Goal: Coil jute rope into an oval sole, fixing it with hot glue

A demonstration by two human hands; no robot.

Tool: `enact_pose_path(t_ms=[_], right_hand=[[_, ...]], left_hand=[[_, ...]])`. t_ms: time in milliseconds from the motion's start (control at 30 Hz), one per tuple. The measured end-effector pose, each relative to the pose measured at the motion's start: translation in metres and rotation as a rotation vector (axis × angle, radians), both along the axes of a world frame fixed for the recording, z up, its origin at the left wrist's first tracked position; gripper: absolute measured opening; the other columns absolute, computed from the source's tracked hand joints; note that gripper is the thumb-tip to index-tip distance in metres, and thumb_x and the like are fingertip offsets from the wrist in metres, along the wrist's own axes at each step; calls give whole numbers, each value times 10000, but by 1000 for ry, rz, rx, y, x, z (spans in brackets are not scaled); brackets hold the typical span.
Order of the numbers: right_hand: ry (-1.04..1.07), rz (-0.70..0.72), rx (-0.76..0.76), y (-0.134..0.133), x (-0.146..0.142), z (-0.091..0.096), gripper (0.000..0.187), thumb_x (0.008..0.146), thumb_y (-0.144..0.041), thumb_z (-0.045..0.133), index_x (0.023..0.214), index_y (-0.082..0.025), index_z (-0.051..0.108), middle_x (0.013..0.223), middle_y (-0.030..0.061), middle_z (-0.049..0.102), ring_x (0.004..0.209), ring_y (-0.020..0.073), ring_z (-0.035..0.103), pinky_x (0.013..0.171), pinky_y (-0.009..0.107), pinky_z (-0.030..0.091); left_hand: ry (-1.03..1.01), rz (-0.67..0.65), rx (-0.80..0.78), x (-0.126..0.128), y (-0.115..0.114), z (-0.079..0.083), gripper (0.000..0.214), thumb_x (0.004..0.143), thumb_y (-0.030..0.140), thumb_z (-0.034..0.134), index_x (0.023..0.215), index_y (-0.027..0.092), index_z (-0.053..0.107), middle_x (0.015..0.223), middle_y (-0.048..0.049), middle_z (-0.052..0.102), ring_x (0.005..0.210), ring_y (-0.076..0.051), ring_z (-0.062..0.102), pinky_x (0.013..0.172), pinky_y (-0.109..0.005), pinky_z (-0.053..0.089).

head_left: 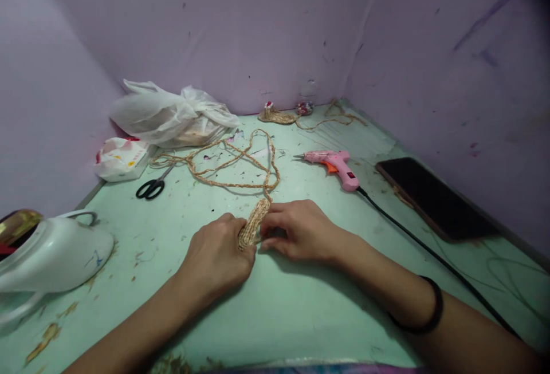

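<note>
A flat, tightly wound coil of straw-coloured braided cord (256,222) is tilted up on its edge near the middle of the table. My left hand (221,254) grips its left side between thumb and fingers. Curled against the right side, my right hand (298,229) has its fingertips on the coil; its palm side is partly hidden. From the coil's top end a long loose braid (234,185) runs away in loops over the table. Right of the loops lies a pink hot glue gun (329,162), nozzle to the left.
Black-handled scissors (152,187) lie left, near a small white box (124,159) and a white plastic bag (172,113). A white jug (60,254) lies near left. Behind are another coiled braid piece (279,117) and a bead jar (305,107). A phone (433,196) and black cord (421,248) are right.
</note>
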State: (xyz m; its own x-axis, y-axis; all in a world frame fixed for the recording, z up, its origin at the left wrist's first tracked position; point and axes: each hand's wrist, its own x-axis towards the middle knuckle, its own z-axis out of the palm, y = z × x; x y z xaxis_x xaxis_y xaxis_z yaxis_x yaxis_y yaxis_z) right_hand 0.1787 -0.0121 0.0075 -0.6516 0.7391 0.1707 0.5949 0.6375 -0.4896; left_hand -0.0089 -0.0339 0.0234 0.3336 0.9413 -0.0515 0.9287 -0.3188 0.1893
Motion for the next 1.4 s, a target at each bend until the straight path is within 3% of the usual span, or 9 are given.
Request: enact_pose_path(t_ms=[233, 367, 600, 667, 767, 867, 1033, 1267, 1400], right_hand=[[177, -220, 60, 12, 14, -8, 173, 839, -155, 549, 939, -190, 685, 938, 48, 684, 772, 153, 619, 672, 260, 434], [290, -166, 162, 19, 6, -14, 281, 852, -109, 486, 1065, -190, 651, 1083, 76, 664, 947, 182, 627, 779, 288, 468], [-20, -156, 96, 41, -20, -5, 666, 774, -105, 580, 1403, -181, 373, 1351, 100, 520, 911, 168, 626, 763, 267, 463], [-91, -155, 105, 50, -26, -1, 628, 791, -167, 613, 1385, -179, 409, 1294, 94, 567, 873, 163, 630, 754, 253, 451], [-167, -175, 161, 62, -31, 5, 284, 867, -199, 541, 1137, -181, 627, 1046, 72, 683, 849, 179, 639, 713, 246, 427], [-219, -245, 246, 75, -29, 15, 217, 908, -174, 471, 943, -177, 685, 916, 78, 694, 784, 185, 644, 659, 251, 401], [-216, -349, 402, 96, -15, 41, 245, 931, -188, 449, 989, -201, 686, 998, 86, 689, 825, 188, 644, 686, 254, 396], [-209, -449, 482, 132, 4, 67, 222, 892, -179, 490, 924, -196, 709, 921, 89, 712, 803, 202, 639, 684, 260, 394], [-176, -546, 481, 147, 0, 72, 288, 921, -174, 408, 1031, -153, 673, 982, 140, 682, 905, 243, 616, 740, 294, 385]], left_hand=[[11, 31, 46, -10, 3, 10, 109, 696, 197, 503, 691, 195, 612, 716, -58, 603, 596, -203, 579, 540, -308, 369], [-27, 30, 39, -17, 2, 19, 143, 709, 213, 492, 688, 189, 632, 731, -54, 597, 605, -191, 577, 573, -311, 392], [-132, 101, 9, -29, -1, 50, 209, 684, 225, 500, 740, 193, 699, 723, -33, 608, 623, -159, 542, 580, -266, 368], [-170, 140, -15, -34, 0, 59, 228, 673, 241, 509, 756, 191, 715, 719, -31, 622, 637, -156, 537, 578, -252, 355], [-238, 204, -28, -44, 4, 67, 234, 642, 248, 523, 737, 180, 725, 692, -29, 643, 641, -159, 539, 585, -247, 351], [-342, 321, -57, -57, 15, 66, 208, 591, 251, 552, 676, 167, 723, 610, -18, 626, 626, -166, 541, 573, -251, 348], [-752, 514, -321, -72, 38, 52, 157, 463, 237, 626, 560, 125, 681, 439, 9, 507, 498, -145, 465, 503, -262, 353], [-977, 596, -418, -72, 47, 46, 87, 441, 213, 607, 458, 132, 578, 402, 18, 458, 452, -122, 450, 442, -246, 380], [-1068, 604, -470, -72, 48, 44, 102, 451, 202, 621, 446, 127, 552, 424, 1, 485, 442, -112, 453, 427, -235, 390]])
